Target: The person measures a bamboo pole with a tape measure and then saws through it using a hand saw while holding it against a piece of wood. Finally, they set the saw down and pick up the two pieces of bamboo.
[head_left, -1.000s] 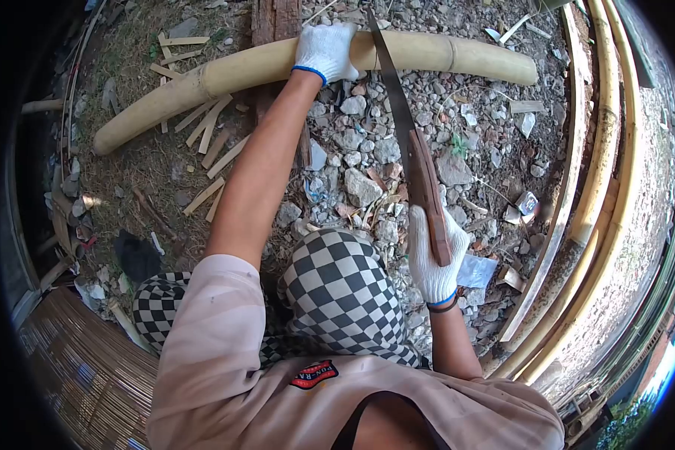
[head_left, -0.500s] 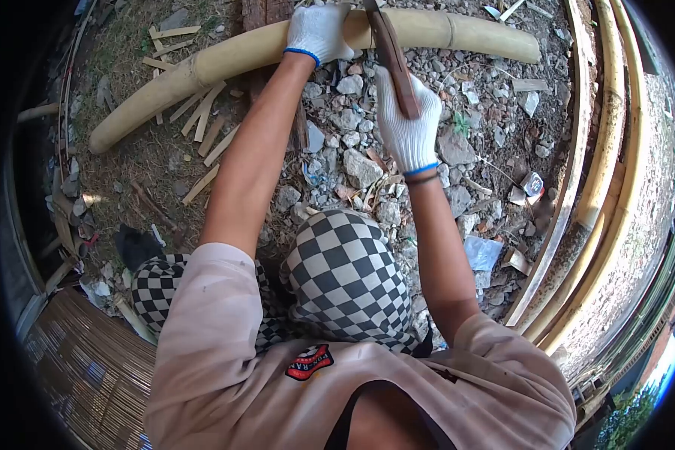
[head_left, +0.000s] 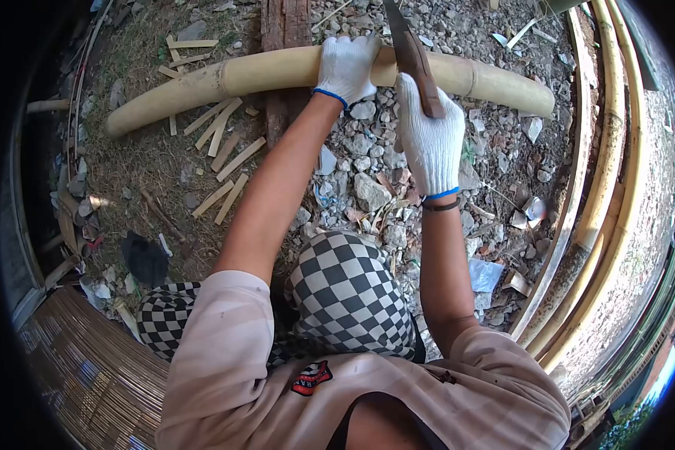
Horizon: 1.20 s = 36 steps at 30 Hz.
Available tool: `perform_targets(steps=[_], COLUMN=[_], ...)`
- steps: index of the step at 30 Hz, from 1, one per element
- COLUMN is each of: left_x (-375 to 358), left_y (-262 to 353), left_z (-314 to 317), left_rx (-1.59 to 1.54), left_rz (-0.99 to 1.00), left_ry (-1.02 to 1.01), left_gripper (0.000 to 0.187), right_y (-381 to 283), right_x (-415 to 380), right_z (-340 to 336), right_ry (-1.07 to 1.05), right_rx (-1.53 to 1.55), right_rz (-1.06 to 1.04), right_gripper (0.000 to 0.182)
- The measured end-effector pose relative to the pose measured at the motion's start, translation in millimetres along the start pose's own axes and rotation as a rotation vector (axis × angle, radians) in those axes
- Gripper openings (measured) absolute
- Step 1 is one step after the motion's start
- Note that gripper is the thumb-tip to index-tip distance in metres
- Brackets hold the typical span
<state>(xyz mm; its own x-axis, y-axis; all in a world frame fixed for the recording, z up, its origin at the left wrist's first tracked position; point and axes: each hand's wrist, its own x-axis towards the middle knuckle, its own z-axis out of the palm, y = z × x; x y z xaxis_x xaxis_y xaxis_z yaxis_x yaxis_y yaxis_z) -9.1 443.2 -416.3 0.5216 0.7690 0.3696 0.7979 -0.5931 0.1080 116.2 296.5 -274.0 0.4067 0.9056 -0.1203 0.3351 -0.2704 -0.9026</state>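
A thick, slightly curved bamboo pole (head_left: pixel 277 71) lies across the view, over a reddish-brown wooden beam (head_left: pixel 285 21). My left hand (head_left: pixel 348 69), in a white knit glove with a blue cuff, is wrapped over the pole near its middle. In my gloved right hand (head_left: pixel 432 142) is the brown wooden handle of a hand saw (head_left: pixel 411 56). Its dark blade points away from me and crosses the pole just right of my left hand. The far tip of the blade runs out of the top of the view.
Stones and rubble (head_left: pixel 371 191) cover the ground in front of my checkered knees. Several split bamboo strips (head_left: pixel 221 127) are scattered at the left. Long bamboo poles (head_left: pixel 604 180) run along the right side. A dark cloth-like item (head_left: pixel 144 259) lies at lower left.
The pole and both hands sit lower and further right in view, as the camera has tilted. My right hand with the saw has moved forward relative to the pole; my left keeps its hold.
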Motion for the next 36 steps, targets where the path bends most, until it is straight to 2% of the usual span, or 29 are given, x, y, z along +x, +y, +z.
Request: perform_targets(steps=[2, 4, 5, 7, 10, 12, 14, 15, 16, 17, 18, 20, 22, 23, 24, 25, 27, 28, 29, 30, 32, 34, 35, 36], left_x=[7.2, 27.9, 39.9, 52.1, 58.8, 50.2, 39.6, 38.4, 37.4, 38.5, 37.5, 42.7, 45.8, 42.3, 41.6, 41.2, 42.2, 45.9, 44.7, 40.7, 51.9, 56.0, 57.7, 53.7], left_y=[4.3, -4.3, -7.2, -10.4, -14.9, -14.2, -10.1, -10.6, -10.9, -10.4, -6.7, -16.3, -16.1, -16.2, -16.9, -16.4, -13.3, -10.1, -9.8, -5.3, -9.7, -5.7, -6.5, -4.2], left_z=[-1.0, -14.9, -27.2, -33.8, -36.7, -29.2, -20.7, -19.5, -22.7, -27.5, -28.9, -26.5, -28.4, -24.6, -18.6, -18.5, -28.3, -34.6, -33.6, -37.4, -51.6, -52.9, -52.9, -56.1], left_rx=[0.034, -0.004, -0.018, -0.042, -0.016, -0.021, 0.008, 0.027, 0.009, -0.011, -0.038, -0.066, -0.046, -0.032, -0.018, 0.0, -0.007, -0.009, -0.01, -0.024, -0.027, -0.01, -0.012, -0.012], left_rz=[-0.061, -0.124, -0.143, -0.155, -0.161, -0.115, -0.108, -0.108, -0.115, -0.119, -0.121, -0.071, -0.083, -0.064, -0.048, -0.04, -0.071, -0.083, -0.092, -0.093, -0.09, -0.111, -0.094, -0.084], left_ry=[-0.112, -0.295, -0.444, -0.529, -0.613, -0.525, -0.453, -0.408, -0.42, -0.435, -0.453, -0.467, -0.492, -0.465, -0.422, -0.381, -0.486, -0.527, -0.526, -0.539, -0.55, -0.632, -0.579, -0.526], left_gripper=[0.053, 0.057, 0.068, 0.074, 0.082, 0.079, 0.072, 0.068, 0.067, 0.066, 0.065, 0.072, 0.074, 0.075, 0.076, 0.076, 0.077, 0.078, 0.082, 0.083, 0.084, 0.085, 0.082, 0.079], right_y=[-31.1, 9.4, 40.2, 74.7, 50.9, 38.0, 39.3, 36.8, 35.2, 36.9, 34.0, 38.8, 27.7, 28.2, 38.2, 38.8, 33.5, 34.8, 55.5, 61.9, 29.7, 34.3, 49.7, 45.9], right_x=[24.1, 22.9, 14.9, -25.9, -98.8, -135.2, -146.8, -137.9, -115.7, -83.1, -49.4, -14.3, -73.8, -113.8, -148.7, -154.2, -137.2, -97.0, -46.0, -4.3, -4.3, -83.1, -124.4, -128.0], right_z=[-14.8, 4.4, 14.1, 14.4, -34.7, -68.3, -79.9, -72.5, -63.6, -47.9, -28.1, -14.1, -45.9, -67.8, -80.1, -77.1, -77.6, -60.6, -27.6, -1.3, -20.7, -66.7, -79.1, -79.2], right_ry=[-0.101, 0.054, 0.105, 0.112, 0.001, -0.064, -0.038, 0.002, 0.002, -0.015, -0.015, -0.035, 0.011, -0.023, 0.013, 0.121, -0.018, -0.064, -0.017, 0.0, -0.048, -0.035, 0.035, 0.071], right_rx=[0.063, -0.012, -0.09, -0.06, -0.178, -0.222, -0.132, -0.077, -0.125, -0.139, -0.013, -0.047, -0.005, -0.17, -0.134, 0.407, -0.165, -0.186, -0.132, 0.019, -0.01, -0.126, -0.033, -0.013], right_rz=[0.158, -0.135, -0.272, -0.201, -0.122, 0.005, 0.034, -0.019, -0.127, -0.118, -0.108, -0.237, -0.097, -0.048, -0.044, 0.282, -0.064, -0.101, -0.263, -0.325, -0.193, -0.116, -0.065, -0.068], right_gripper=[0.041, 0.039, 0.035, 0.03, 0.024, 0.029, 0.035, 0.037, 0.032, 0.031, 0.033, 0.032, 0.029, 0.028, 0.031, 0.033, 0.031, 0.027, 0.03, 0.032, 0.031, 0.03, 0.023, 0.023])
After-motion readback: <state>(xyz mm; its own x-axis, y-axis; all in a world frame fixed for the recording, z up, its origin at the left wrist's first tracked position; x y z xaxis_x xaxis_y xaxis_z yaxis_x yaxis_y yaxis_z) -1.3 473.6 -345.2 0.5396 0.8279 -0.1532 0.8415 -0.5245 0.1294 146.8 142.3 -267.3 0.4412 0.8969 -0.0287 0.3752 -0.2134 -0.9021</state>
